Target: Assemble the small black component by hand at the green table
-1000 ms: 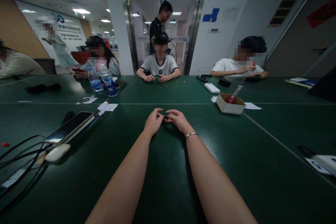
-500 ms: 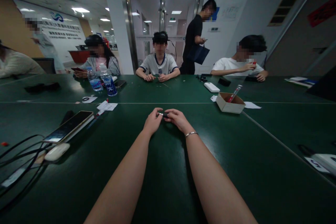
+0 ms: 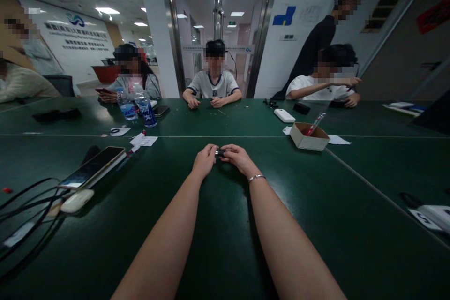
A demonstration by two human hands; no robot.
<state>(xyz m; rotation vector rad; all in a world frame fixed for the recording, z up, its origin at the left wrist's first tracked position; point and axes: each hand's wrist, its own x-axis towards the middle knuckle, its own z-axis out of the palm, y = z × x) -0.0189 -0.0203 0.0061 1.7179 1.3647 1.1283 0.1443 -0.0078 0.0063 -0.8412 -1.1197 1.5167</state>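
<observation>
Between my hands, just above the green table (image 3: 225, 206), is a small black stick with a shiny silver end (image 3: 220, 153); its exact kind is too small to make out. My right hand (image 3: 239, 158) pinches the black part with thumb and fingers. At the silver end, the fingers of my left hand (image 3: 204, 161) are closed and touch it. My fingers partly cover both ends. A silver bracelet (image 3: 256, 178) circles my right wrist.
To the left lie a phone (image 3: 93, 168), a white rounded device (image 3: 77, 200) and black cables. Plastic bottles (image 3: 146, 110) stand farther back. A cardboard box (image 3: 309, 138) holding a red-and-clear tube sits at right. Several people sit across the table; another person (image 3: 314, 42) walks behind.
My left fingers have closed in on the silver end; my right hand stays nearly still. The person walking behind has moved right, and the seated person at right has raised an arm across.
</observation>
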